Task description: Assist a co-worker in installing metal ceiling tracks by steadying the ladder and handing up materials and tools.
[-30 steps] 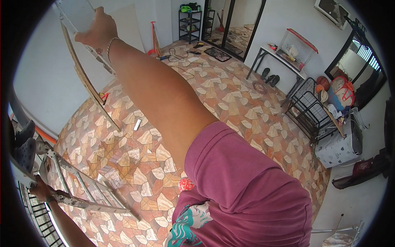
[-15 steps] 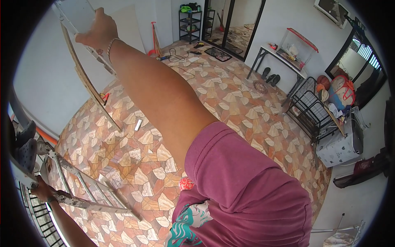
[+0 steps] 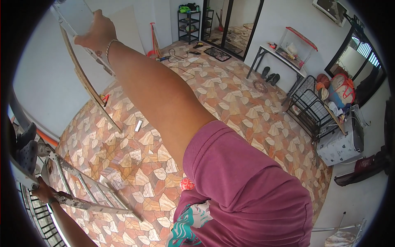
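My right arm, in a purple sleeve, stretches across to the upper left. Its right hand (image 3: 98, 31), with a beaded bracelet on the wrist, is closed around a pale flat metal rail (image 3: 74, 16). The rail runs past the picture's rim. At the lower left, my left hand (image 3: 42, 191), with a dark wristband, grips the metal ladder (image 3: 90, 203) by a side rail; its fingers show only in part. The ladder is paint-spotted and slants down to the tiled floor. Dark perforated clogs (image 3: 26, 154) show beside the ladder's upper end; what they rest on is unclear.
A long wooden strip (image 3: 84, 78) leans by the white wall. On the stone-patterned floor (image 3: 156, 189) lies a small white piece (image 3: 138, 125). Cords and a tool (image 3: 162, 58) lie farther off. At right stand a table (image 3: 284, 59) with a cage and a black wire rack (image 3: 308, 109).
The view has shifted very slightly. Both hands keep their holds, and nothing else has visibly moved.
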The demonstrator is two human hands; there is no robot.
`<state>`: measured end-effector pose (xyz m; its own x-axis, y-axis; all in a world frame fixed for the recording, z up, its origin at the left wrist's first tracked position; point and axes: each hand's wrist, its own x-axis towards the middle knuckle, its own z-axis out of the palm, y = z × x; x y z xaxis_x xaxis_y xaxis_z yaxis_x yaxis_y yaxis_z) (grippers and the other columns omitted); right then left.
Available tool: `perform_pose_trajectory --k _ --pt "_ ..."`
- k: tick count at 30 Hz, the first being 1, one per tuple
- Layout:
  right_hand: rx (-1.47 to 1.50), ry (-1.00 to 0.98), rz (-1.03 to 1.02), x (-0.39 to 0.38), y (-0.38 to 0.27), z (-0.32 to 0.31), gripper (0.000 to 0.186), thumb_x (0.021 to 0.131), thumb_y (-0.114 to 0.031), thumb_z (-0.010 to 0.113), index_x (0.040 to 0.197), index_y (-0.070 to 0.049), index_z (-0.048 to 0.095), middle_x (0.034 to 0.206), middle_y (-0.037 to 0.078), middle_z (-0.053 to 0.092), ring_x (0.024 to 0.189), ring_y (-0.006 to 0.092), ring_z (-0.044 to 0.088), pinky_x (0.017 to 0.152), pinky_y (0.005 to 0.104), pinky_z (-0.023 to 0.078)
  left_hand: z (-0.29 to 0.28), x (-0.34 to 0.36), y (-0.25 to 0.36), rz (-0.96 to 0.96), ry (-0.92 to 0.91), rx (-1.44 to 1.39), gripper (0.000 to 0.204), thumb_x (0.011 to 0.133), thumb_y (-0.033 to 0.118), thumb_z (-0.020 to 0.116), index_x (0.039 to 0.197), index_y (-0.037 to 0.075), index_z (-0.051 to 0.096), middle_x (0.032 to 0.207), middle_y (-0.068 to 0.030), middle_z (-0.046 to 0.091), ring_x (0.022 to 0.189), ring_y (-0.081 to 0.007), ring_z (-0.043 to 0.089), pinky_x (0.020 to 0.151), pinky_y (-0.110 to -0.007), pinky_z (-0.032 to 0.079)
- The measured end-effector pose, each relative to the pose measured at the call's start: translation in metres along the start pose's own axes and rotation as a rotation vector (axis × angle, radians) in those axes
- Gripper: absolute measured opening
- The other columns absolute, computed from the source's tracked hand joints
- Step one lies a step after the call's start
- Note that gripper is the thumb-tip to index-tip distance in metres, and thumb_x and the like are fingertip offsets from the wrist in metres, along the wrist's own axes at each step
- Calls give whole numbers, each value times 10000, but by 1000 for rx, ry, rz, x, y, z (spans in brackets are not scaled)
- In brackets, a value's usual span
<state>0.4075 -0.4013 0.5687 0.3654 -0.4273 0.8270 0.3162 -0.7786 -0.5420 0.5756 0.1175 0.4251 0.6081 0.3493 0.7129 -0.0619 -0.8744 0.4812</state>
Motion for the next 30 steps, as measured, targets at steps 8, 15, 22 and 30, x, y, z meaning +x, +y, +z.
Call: perform_pose_trajectory --k 8,15,22,30 --pt "5 33 -20 -1 0 0 601 534 -228 701 965 64 400 699 126 582 488 208 578 431 299 505 -3 -1 3 8 -13 -18 885 601 605 632 1116 -76 396 998 -221 568 873 -384 568 736 -463 452" --pt "23 26 -11 -1 1 0 546 528 -222 696 905 41 402 682 125 580 464 204 568 419 294 499 -5 -3 6 -4 -32 7 899 592 615 623 1120 -73 384 1004 -226 567 874 -387 568 746 -464 445" --pt "-7 29 -4 1 3 4 545 524 -228 694 894 41 398 685 128 578 480 215 570 431 297 498 -4 -3 8 -7 -23 30 875 600 608 624 1097 -73 391 988 -229 572 879 -387 567 750 -458 445" --pt "-5 68 -24 -1 2 6 558 516 -255 696 885 41 400 711 145 586 613 240 602 587 307 513 -5 -2 6 11 -25 -18 893 600 592 642 1113 -98 398 993 -233 569 875 -381 569 755 -449 448"
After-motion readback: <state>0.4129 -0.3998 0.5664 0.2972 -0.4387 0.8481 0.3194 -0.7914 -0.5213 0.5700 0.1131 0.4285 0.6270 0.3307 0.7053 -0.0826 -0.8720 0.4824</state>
